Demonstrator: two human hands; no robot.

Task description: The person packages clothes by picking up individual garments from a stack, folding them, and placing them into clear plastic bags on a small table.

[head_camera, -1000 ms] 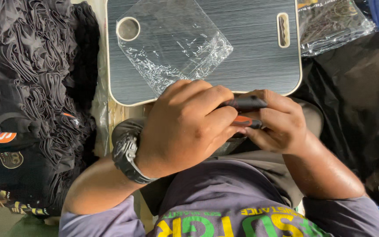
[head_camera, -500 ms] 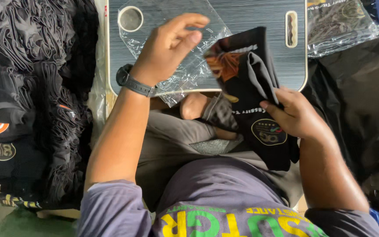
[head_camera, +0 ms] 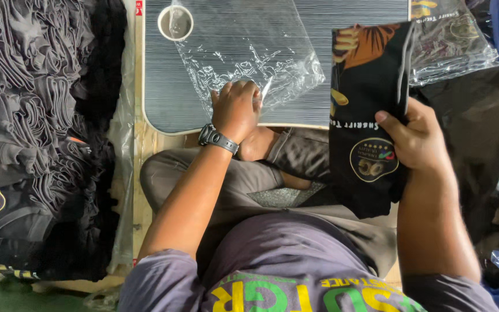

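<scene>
My right hand (head_camera: 414, 138) grips a folded black garment (head_camera: 368, 115) with orange leaf print and a round gold emblem, held upright over my lap at the right. My left hand (head_camera: 237, 110), with a dark wristwatch, rests on the near edge of a clear plastic bag (head_camera: 244, 52), fingers curled on its opening. The bag lies flat on a grey striped lap table (head_camera: 163, 86).
A round cup hole (head_camera: 175, 23) sits in the table's far left corner. A big stack of folded black garments (head_camera: 36, 133) fills the left side. Garments packed in clear bags (head_camera: 451, 40) lie at the far right. My crossed legs are under the table.
My left hand has dropped from the air onto the plastic bag's near edge. The right hand has lifted the folded garment higher and further right.
</scene>
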